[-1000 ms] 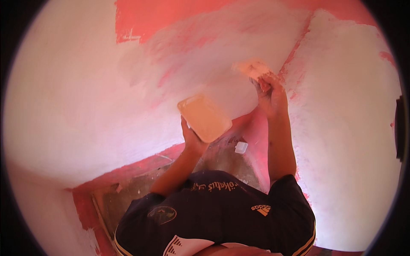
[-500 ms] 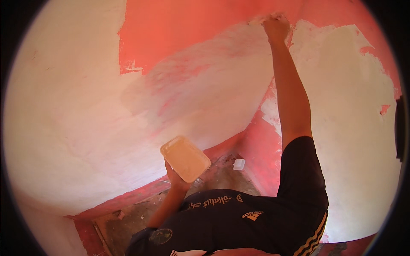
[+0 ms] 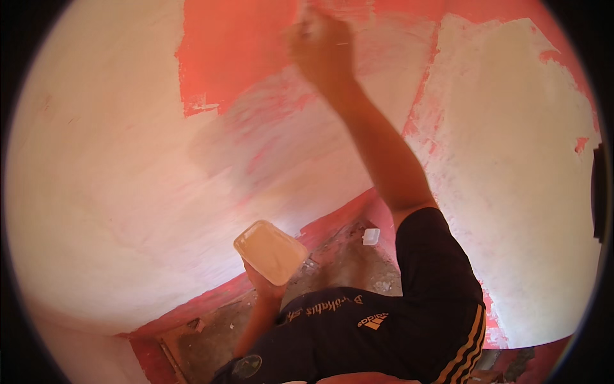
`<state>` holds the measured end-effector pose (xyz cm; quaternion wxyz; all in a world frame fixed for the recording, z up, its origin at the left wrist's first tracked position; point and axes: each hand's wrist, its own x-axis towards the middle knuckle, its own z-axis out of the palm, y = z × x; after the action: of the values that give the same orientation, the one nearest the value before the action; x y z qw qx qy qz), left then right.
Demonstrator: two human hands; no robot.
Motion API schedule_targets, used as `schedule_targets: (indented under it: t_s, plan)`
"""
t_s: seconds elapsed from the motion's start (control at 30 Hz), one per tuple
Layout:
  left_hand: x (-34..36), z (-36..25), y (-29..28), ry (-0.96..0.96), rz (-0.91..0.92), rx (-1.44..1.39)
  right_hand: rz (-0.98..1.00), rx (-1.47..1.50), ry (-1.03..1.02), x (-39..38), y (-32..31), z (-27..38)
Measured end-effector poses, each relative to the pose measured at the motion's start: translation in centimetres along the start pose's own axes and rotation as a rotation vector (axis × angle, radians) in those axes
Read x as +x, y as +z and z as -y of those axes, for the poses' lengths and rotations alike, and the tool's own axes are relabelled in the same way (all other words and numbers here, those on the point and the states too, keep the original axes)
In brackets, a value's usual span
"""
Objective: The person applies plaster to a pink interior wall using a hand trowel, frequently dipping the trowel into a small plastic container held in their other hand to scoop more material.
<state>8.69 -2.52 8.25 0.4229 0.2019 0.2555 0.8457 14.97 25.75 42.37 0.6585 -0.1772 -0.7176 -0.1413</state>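
Wears a dark, near-black shirt (image 3: 339,339) across the lower middle of the frame, with a short, wide right sleeve (image 3: 427,253) ending above the elbow in a plain, same-coloured hem. Carries yellow stripes (image 3: 470,345), three in parallel, along the edge at the lower right of the frame. Bears pale, curving lettering (image 3: 329,306) on the chest, seen upside down, and near it a small yellow-tan logo (image 3: 372,322) of slanted bars. Has a thin-rimmed oval badge (image 3: 247,367), dark inside, at the lower left of the shirt, with detail too small to tell. Shows bare forearms and ungloved hands (image 3: 325,54), the right blurred at the top of the frame, with a thin pale mark (image 3: 344,44) on the back.
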Motion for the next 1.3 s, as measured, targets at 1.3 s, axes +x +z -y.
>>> schedule_targets:
  t_s: [1.3]
  plan:
    - [-4.5, -9.2, -8.8, 0.132, -0.023, -0.028, -0.068, 0.160, -0.068, -10.4, 4.5, 13.2]
